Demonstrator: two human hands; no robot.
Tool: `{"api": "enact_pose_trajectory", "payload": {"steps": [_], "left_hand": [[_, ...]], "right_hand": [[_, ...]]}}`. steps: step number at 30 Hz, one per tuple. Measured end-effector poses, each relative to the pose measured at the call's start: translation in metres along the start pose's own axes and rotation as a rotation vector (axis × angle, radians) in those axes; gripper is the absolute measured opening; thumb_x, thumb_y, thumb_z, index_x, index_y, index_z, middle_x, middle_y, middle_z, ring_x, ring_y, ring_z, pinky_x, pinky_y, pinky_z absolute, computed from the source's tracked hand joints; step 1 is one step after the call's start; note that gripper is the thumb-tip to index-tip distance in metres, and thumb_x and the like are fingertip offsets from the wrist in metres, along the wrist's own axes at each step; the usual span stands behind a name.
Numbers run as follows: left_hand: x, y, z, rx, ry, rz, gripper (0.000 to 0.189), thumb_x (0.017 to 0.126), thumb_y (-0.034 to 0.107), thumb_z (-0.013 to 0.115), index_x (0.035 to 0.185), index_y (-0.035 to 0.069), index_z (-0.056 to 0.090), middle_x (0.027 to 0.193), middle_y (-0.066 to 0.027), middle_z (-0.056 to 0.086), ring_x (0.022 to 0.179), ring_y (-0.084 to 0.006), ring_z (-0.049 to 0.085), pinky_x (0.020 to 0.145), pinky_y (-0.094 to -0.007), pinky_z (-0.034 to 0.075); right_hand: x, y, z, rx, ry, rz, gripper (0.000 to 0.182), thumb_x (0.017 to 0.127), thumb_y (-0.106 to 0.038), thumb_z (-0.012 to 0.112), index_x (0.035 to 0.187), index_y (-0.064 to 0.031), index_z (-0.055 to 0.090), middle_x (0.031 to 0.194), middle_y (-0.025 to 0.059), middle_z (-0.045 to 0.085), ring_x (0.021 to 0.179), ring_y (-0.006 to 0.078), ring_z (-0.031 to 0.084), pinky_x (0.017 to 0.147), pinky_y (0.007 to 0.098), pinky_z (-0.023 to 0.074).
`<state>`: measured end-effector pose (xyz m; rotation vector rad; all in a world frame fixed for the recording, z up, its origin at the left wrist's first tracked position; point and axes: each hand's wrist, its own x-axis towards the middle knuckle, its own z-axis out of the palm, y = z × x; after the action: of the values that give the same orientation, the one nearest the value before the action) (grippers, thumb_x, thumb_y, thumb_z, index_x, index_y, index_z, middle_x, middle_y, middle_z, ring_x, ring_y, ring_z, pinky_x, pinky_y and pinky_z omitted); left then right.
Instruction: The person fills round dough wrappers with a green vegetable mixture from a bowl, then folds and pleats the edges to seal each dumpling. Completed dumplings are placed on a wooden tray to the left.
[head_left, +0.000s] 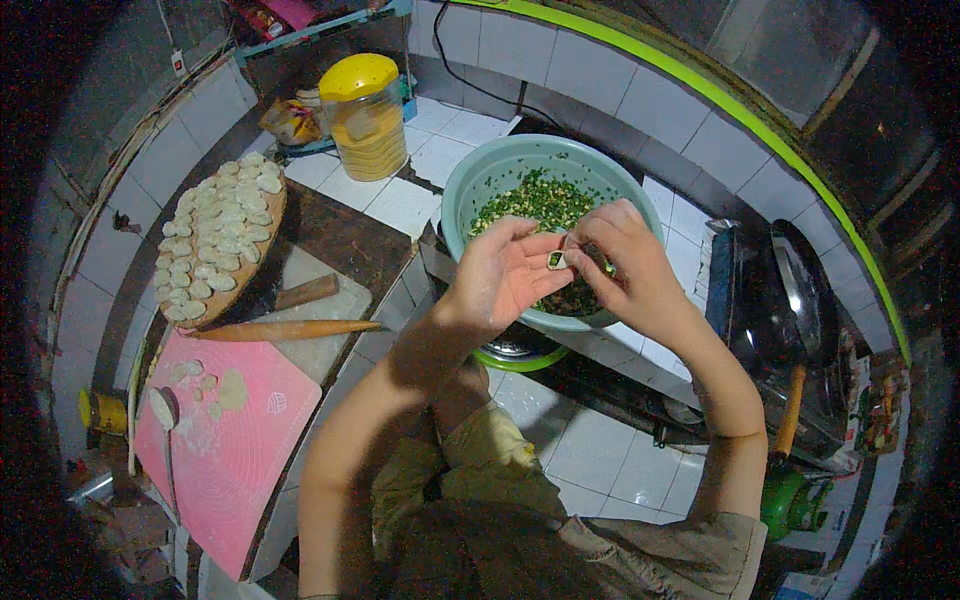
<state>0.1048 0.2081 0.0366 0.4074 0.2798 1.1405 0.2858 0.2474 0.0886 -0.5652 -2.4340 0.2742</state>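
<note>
My left hand (502, 277) is held palm up above the near rim of a light green plastic basin (480, 161). A small dough wrapper (556, 260) with green filling showing rests at its fingers. My right hand (630, 262) pinches the wrapper's edge between thumb and fingers. Chopped green and pale yellow filling (536, 199) lies in the basin, with darker filling nearer me, partly hidden by my hands. On the left, a round wooden board (274, 217) holds many floured dumplings (225, 217). A tapered wooden rolling pin (292, 330) lies beside the board.
A pink silicone mat (247, 465) at the left carries dough pieces (206, 386), a flat wrapper (232, 391) and a floured ladle (163, 409). A yellow-lidded jar (365, 127) stands behind. At the right are a wok (806, 292) and a green gas cylinder (795, 502).
</note>
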Motion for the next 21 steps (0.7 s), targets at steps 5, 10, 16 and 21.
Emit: {"api": "enact_pose_trajectory", "payload": {"steps": [5,10,16,21], "left_hand": [[-0.005,0.004,0.007,-0.045,-0.029,-0.006,0.066,0.095,0.045,0.035,0.127,-0.013,0.04,0.123,-0.0222,0.052,0.113,-0.0278,0.053,0.103,-0.0384,0.039],[-0.003,0.003,-0.003,-0.147,-0.158,-0.052,0.064,0.095,0.04,0.039,0.128,-0.015,0.038,0.125,-0.0224,0.051,0.114,-0.0287,0.053,0.102,-0.0386,0.04],[-0.003,-0.007,0.001,0.096,-0.115,0.083,0.047,0.086,0.007,0.045,0.127,-0.014,0.039,0.127,-0.0214,0.05,0.116,-0.0264,0.052,0.103,-0.0384,0.041],[-0.003,-0.01,-0.004,0.25,-0.012,0.115,0.043,0.085,0.001,0.044,0.127,-0.012,0.042,0.124,-0.0182,0.052,0.114,-0.0243,0.054,0.103,-0.0385,0.04]], "right_hand": [[0.002,0.002,-0.008,0.009,-0.089,-0.063,0.019,0.08,-0.011,0.066,0.098,-0.0043,0.062,0.095,0.013,0.057,0.091,0.0325,0.05,0.082,0.0403,0.0423],[0.007,-0.005,-0.017,-0.012,-0.179,-0.057,0.023,0.078,-0.012,0.069,0.098,-0.0049,0.063,0.093,0.0124,0.056,0.091,0.0318,0.051,0.082,0.0394,0.043],[0.01,-0.002,-0.017,0.027,-0.197,-0.05,0.022,0.079,-0.012,0.068,0.098,-0.0036,0.064,0.091,0.012,0.055,0.091,0.0305,0.051,0.082,0.0387,0.0433],[0.012,-0.004,-0.019,0.019,-0.192,-0.07,0.021,0.079,-0.01,0.067,0.099,-0.0035,0.064,0.09,0.0119,0.055,0.09,0.0303,0.051,0.081,0.039,0.0436]]}}
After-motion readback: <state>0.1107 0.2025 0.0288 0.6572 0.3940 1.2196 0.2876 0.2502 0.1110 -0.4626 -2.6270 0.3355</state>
